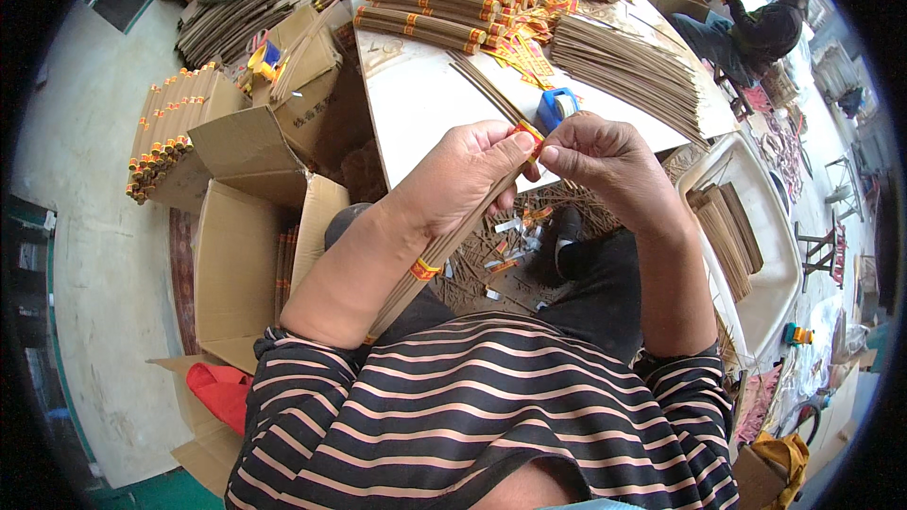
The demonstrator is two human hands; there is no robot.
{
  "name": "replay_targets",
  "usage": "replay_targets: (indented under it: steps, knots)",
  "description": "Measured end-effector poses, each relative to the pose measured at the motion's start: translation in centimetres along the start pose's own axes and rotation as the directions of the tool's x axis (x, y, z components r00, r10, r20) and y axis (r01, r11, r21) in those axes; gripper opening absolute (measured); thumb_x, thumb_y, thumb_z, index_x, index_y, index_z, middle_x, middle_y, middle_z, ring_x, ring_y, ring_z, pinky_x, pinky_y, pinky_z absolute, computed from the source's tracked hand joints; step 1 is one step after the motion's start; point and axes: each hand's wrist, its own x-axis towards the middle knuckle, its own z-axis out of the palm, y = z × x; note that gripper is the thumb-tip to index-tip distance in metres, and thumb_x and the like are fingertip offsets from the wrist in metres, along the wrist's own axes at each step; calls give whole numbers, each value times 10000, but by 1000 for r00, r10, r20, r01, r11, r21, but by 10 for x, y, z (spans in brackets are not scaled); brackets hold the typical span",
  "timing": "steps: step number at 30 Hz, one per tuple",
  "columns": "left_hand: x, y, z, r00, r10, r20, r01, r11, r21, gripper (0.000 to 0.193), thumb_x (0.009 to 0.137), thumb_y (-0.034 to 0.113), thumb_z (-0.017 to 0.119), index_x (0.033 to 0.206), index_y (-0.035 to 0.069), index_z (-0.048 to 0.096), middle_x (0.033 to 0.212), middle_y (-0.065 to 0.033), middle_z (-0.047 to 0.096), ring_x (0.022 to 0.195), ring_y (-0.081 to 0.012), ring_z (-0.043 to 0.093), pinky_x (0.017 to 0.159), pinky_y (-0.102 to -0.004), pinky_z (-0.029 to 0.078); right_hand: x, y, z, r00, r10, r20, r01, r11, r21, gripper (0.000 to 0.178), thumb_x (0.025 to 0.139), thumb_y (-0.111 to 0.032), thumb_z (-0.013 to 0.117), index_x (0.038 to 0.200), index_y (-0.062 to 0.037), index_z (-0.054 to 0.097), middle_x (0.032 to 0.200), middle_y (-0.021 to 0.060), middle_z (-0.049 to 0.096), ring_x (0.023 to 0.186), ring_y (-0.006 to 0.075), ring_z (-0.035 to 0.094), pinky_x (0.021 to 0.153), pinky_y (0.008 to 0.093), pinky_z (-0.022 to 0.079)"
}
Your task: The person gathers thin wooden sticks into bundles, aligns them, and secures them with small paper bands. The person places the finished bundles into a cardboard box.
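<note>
My left hand (pixel 468 170) is wrapped round a bundle of brown incense sticks (pixel 452 244), which slants from the table edge down toward my lap. A red and yellow paper band (pixel 424 270) circles its lower part. Near the upper end sits a second red and yellow label (pixel 531 135), with my left thumb pressed on it. My right hand (pixel 605 162) is closed in a pinch at that label's edge; the fingertips partly hide what they grip. Just beyond my hands, a blue tape dispenser (pixel 557 108) stands on the white table (pixel 406 99).
Banded bundles (pixel 425 5) are stacked at the table's far side, beside loose labels (pixel 521 59) and unbanded sticks (pixel 624 71). An open cardboard box (pixel 241 255) stands at my left, a white tub (pixel 770 274) with sticks at my right. Another person (pixel 756 28) sits far right.
</note>
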Motion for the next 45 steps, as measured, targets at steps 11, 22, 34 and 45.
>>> replay_targets:
  steps: [11,22,34,45]
  knots:
    - [-11,-2,3,999,51,-5,-51,998,41,255,934,263,484,938,19,559,771,-18,571,518,-19,489,429,-139,394,-4,-8,10,995,34,-91,-49,985,-165,200,814,-195,672,758,-11,615,718,-27,538,693,59,477,648,223,408]
    - [-14,-6,6,1000,16,16,-17,999,33,305,928,311,481,994,22,555,825,-35,596,545,-40,524,438,-151,418,-6,-11,7,992,32,-123,-83,897,-434,264,755,-235,723,722,8,624,675,28,539,648,92,483,588,256,408]
    - [-20,-11,8,994,-75,73,88,978,-188,304,940,284,456,1035,5,528,805,-90,604,527,-85,551,432,-172,439,-10,-4,3,998,-40,-47,12,866,-501,265,727,-241,732,737,-1,620,697,74,573,659,144,532,586,297,435]
    - [-24,-13,10,988,-95,122,129,941,-312,302,947,267,439,1008,-15,528,808,-143,614,506,-92,562,423,-176,453,-12,1,0,976,-218,-12,167,779,-605,313,680,-291,751,725,-18,604,704,83,570,672,191,560,596,307,444]
